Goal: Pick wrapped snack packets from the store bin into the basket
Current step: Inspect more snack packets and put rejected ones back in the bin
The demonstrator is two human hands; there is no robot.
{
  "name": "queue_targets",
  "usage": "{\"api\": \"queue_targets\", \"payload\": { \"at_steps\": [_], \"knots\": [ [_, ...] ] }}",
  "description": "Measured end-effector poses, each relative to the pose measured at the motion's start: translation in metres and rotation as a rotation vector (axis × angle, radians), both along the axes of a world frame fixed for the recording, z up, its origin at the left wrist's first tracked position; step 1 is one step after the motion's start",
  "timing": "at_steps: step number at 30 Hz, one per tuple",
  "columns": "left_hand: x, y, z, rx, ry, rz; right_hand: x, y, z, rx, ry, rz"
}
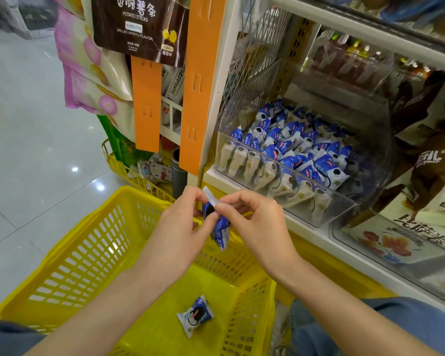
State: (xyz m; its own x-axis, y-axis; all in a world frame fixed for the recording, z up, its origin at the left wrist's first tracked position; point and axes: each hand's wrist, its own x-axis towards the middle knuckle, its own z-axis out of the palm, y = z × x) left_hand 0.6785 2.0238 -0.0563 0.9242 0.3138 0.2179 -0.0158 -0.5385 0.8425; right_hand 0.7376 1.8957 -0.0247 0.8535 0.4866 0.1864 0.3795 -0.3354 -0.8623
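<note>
Both my grips are closed on one packet (222,228). My left hand (183,227) pinches its upper half from 9 o'clock, and my right hand (257,222) pinches the white seal at its top from 3 o'clock. The blue-and-white packet hangs nearly upright. Its long axis runs from the crimped top seal at 11 o'clock to the lower end at 5 o'clock, which points down into the yellow basket (88,253). It is in the air over the basket's far rim, touching only my fingers. On the basket floor at 6 o'clock a second packet (195,314) lies flat, its long axis running from 7 to 1 o'clock. At 2 o'clock a clear bin (339,204) on the shelf (314,236) holds a heap of similar packets (293,150). An orange strip (198,86) hangs at 12 o'clock.
</note>
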Motion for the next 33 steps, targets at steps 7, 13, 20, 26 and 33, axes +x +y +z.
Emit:
{"api": "queue_targets", "payload": {
  "at_steps": [7,13,20,26,33],
  "knots": [
    [0.0,0.003,-0.003,0.088,-0.019,0.029,-0.006,0.006,-0.003,-0.001,0.02,0.045],
    [0.004,0.008,-0.002,0.009,-0.011,0.125,-0.008,0.011,-0.01,-0.122,0.175,0.114],
    [0.007,0.011,0.007,-0.194,-0.001,0.096,0.003,0.01,-0.002,-0.054,0.343,0.159],
    [0.012,0.01,0.006,-0.345,0.024,0.129,0.007,0.012,0.003,0.146,0.581,0.16],
    [0.009,0.007,0.001,-0.097,0.033,0.057,0.009,0.012,-0.002,0.146,0.54,0.148]
  ]
}}
